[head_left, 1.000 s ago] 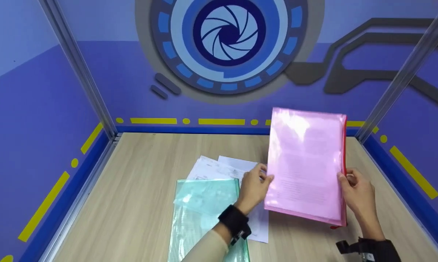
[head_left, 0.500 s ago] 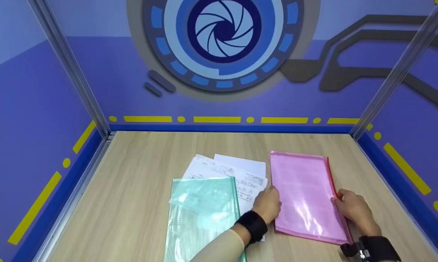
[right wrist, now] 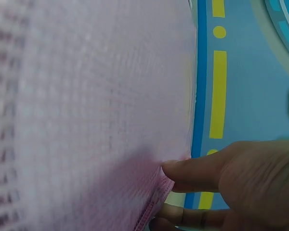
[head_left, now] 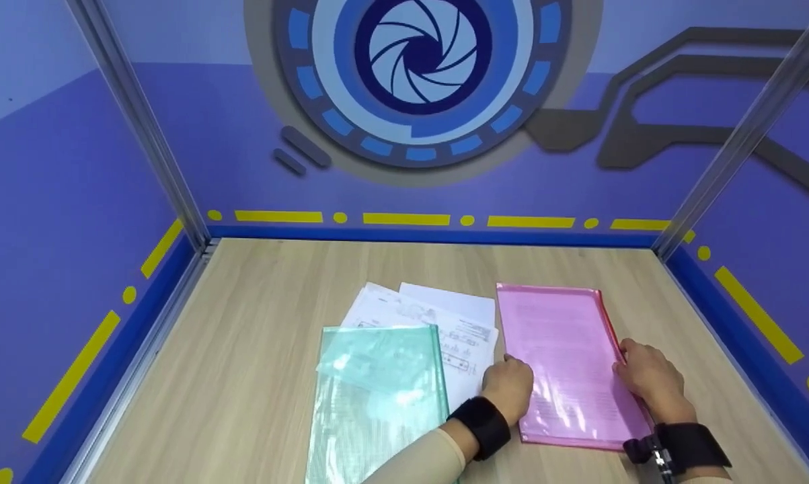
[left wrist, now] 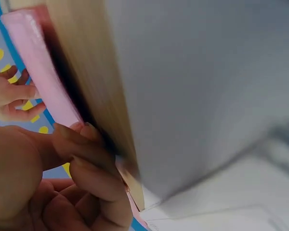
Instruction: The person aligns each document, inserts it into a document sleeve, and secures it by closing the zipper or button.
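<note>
A pink translucent mesh zip pouch (head_left: 559, 343), with a red zip edge on its right and printed paper showing through, lies close over the table at the right in the head view. My left hand (head_left: 509, 391) pinches its left edge; in the left wrist view the thumb and curled fingers meet at the pouch edge (left wrist: 41, 62). My right hand (head_left: 654, 378) holds the zip-side edge, its thumb on the mesh face and fingers behind in the right wrist view (right wrist: 231, 187).
Left of it lies a green translucent zip pouch (head_left: 377, 390), partly covering several white printed sheets (head_left: 461, 339). My left forearm crosses the green pouch. Blue-purple walls (head_left: 196, 148) with metal posts (head_left: 142, 134) enclose the wooden table (head_left: 243, 336).
The pink pouch has come down from a raised, tilted position to the table, both hands keeping hold of its sides. In the last half second it has barely shifted.
</note>
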